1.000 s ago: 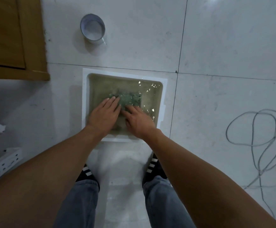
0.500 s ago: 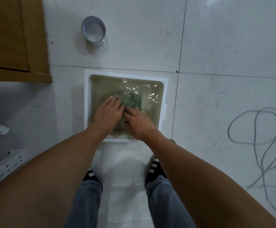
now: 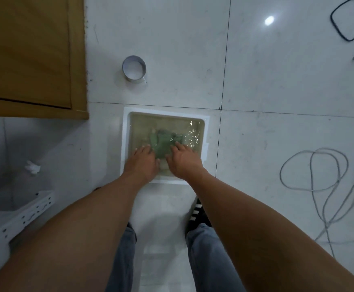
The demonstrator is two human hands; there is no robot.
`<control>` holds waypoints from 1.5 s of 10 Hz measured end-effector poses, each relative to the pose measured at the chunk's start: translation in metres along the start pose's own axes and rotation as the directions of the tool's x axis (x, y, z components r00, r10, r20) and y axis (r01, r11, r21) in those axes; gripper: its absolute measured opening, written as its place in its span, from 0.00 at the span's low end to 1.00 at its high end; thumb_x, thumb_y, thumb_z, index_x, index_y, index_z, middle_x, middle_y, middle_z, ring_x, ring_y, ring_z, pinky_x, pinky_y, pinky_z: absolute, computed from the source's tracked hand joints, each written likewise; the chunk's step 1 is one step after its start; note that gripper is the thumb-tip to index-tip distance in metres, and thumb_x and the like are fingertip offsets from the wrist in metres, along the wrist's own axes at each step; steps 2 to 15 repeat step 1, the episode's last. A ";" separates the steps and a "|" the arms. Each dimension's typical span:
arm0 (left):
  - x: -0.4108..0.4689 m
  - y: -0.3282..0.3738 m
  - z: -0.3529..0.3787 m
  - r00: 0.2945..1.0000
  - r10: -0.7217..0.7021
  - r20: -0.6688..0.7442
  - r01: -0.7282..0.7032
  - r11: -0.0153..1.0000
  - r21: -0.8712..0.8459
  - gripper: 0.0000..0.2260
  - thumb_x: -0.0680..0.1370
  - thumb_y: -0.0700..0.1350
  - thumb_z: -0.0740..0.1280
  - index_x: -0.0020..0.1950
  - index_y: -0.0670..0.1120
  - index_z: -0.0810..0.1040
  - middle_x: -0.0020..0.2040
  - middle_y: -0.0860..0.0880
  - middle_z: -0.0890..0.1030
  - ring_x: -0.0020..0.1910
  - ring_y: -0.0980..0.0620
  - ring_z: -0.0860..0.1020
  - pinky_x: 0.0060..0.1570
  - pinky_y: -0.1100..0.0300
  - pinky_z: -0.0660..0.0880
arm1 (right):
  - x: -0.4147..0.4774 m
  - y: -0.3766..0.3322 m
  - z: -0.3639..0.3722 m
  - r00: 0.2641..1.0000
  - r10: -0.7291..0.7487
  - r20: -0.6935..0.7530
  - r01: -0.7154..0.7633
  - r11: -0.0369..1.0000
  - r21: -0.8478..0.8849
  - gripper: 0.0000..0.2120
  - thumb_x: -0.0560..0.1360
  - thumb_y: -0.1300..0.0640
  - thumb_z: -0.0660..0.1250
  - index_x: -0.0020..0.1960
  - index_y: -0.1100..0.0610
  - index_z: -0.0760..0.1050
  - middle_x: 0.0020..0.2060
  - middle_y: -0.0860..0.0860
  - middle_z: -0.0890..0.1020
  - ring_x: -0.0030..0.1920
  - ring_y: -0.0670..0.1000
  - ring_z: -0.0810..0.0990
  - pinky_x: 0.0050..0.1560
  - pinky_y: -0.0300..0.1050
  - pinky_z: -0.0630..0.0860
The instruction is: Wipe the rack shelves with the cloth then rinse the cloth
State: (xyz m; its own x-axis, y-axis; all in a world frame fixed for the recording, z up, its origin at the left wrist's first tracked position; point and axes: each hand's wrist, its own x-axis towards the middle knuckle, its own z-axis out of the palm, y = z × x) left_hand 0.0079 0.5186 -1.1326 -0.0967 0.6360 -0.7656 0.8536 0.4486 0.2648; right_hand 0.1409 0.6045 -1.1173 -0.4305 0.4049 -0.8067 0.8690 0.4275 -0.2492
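Green cloth (image 3: 164, 142) lying submerged in the water-filled white basin (image 3: 125, 144) on the tiled floor (image 3: 256, 81), with left hand (image 3: 143, 163) and right hand (image 3: 183, 163) pressing its near edge, fingers extended.

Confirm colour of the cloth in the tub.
The cloth is green, clearest in the head view.
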 end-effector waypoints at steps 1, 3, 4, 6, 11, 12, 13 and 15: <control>-0.021 0.006 -0.018 1.000 -0.010 -0.010 0.010 1.000 0.012 0.21 0.85 0.51 0.55 0.73 0.42 0.72 0.77 0.41 0.67 0.77 0.42 0.64 0.77 0.48 0.61 | -0.017 -0.008 -0.017 1.000 0.004 0.026 -0.004 1.000 -0.020 0.28 0.83 0.43 0.48 0.77 0.57 0.60 0.78 0.55 0.59 0.77 0.57 0.58 0.75 0.54 0.57; -0.021 0.006 -0.018 1.000 -0.010 -0.010 0.010 1.000 0.012 0.21 0.85 0.51 0.55 0.73 0.42 0.72 0.77 0.41 0.67 0.77 0.42 0.64 0.77 0.48 0.61 | -0.017 -0.008 -0.017 1.000 0.004 0.026 -0.004 1.000 -0.020 0.28 0.83 0.43 0.48 0.77 0.57 0.60 0.78 0.55 0.59 0.77 0.57 0.58 0.75 0.54 0.57; -0.021 0.006 -0.018 1.000 -0.010 -0.010 0.010 1.000 0.012 0.21 0.85 0.51 0.55 0.73 0.42 0.72 0.77 0.41 0.67 0.77 0.42 0.64 0.77 0.48 0.61 | -0.017 -0.008 -0.017 1.000 0.004 0.026 -0.004 1.000 -0.020 0.28 0.83 0.43 0.48 0.77 0.57 0.60 0.78 0.55 0.59 0.77 0.57 0.58 0.75 0.54 0.57; -0.021 0.006 -0.018 1.000 -0.010 -0.010 0.010 1.000 0.012 0.21 0.85 0.51 0.55 0.73 0.42 0.72 0.77 0.41 0.67 0.77 0.42 0.64 0.77 0.48 0.61 | -0.017 -0.008 -0.017 1.000 0.004 0.026 -0.004 1.000 -0.020 0.28 0.83 0.43 0.48 0.77 0.57 0.60 0.78 0.55 0.59 0.77 0.57 0.58 0.75 0.54 0.57; -0.021 0.006 -0.018 1.000 -0.010 -0.010 0.010 1.000 0.012 0.21 0.85 0.51 0.55 0.73 0.42 0.72 0.77 0.41 0.67 0.77 0.42 0.64 0.77 0.48 0.61 | -0.017 -0.008 -0.017 1.000 0.004 0.026 -0.004 1.000 -0.020 0.28 0.83 0.43 0.48 0.77 0.57 0.60 0.78 0.55 0.59 0.77 0.57 0.58 0.75 0.54 0.57; -0.021 0.006 -0.018 1.000 -0.010 -0.010 0.010 1.000 0.012 0.21 0.85 0.51 0.55 0.73 0.42 0.72 0.77 0.41 0.67 0.77 0.42 0.64 0.77 0.48 0.61 | -0.017 -0.008 -0.017 1.000 0.004 0.026 -0.004 1.000 -0.020 0.28 0.83 0.43 0.48 0.77 0.57 0.60 0.78 0.55 0.59 0.77 0.57 0.58 0.75 0.54 0.57; -0.021 0.006 -0.018 1.000 -0.010 -0.010 0.010 1.000 0.012 0.21 0.85 0.51 0.55 0.73 0.42 0.72 0.77 0.41 0.67 0.77 0.42 0.64 0.77 0.48 0.61 | -0.017 -0.008 -0.017 1.000 0.004 0.026 -0.004 1.000 -0.020 0.28 0.83 0.43 0.48 0.77 0.57 0.60 0.78 0.55 0.59 0.77 0.57 0.58 0.75 0.54 0.57; -0.021 0.006 -0.018 1.000 -0.010 -0.010 0.010 1.000 0.012 0.21 0.85 0.51 0.55 0.73 0.42 0.72 0.77 0.41 0.67 0.77 0.42 0.64 0.77 0.48 0.61 | -0.017 -0.008 -0.017 1.000 0.004 0.026 -0.004 1.000 -0.020 0.28 0.83 0.43 0.48 0.77 0.57 0.60 0.78 0.55 0.59 0.77 0.57 0.58 0.75 0.54 0.57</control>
